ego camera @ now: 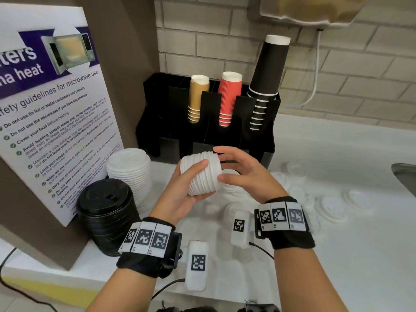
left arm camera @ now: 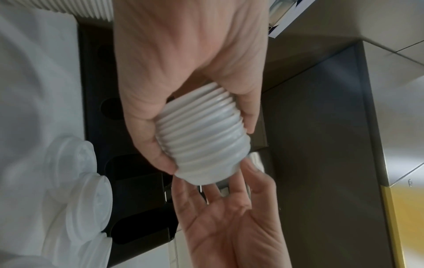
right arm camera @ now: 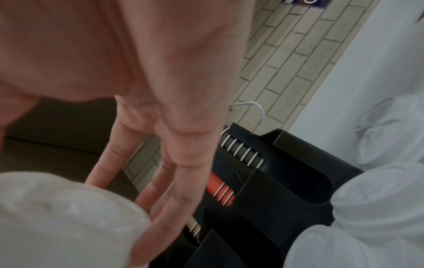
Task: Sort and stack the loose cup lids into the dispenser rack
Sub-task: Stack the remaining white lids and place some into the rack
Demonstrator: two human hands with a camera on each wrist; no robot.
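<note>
pale brick wall backs a white counter (ego camera: 337, 255) under both hands. left hand (ego camera: 180, 194) curls thumb and fingers round a short stack of white lids (ego camera: 203, 174), ribbed with nested rims and lying on its side, held above the counter. right hand (ego camera: 243, 174) has straight, spread fingers touching the stack's right end. beyond the hands stands the black dispenser rack (ego camera: 171, 122); loose white lids (ego camera: 333, 208) lie right of the right hand.

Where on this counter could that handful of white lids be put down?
Bare counter lies near the front right, between the loose white lids and the edge. Left is crowded: black lid stack, white lid stack. The rack's lower front slots look empty.
</note>
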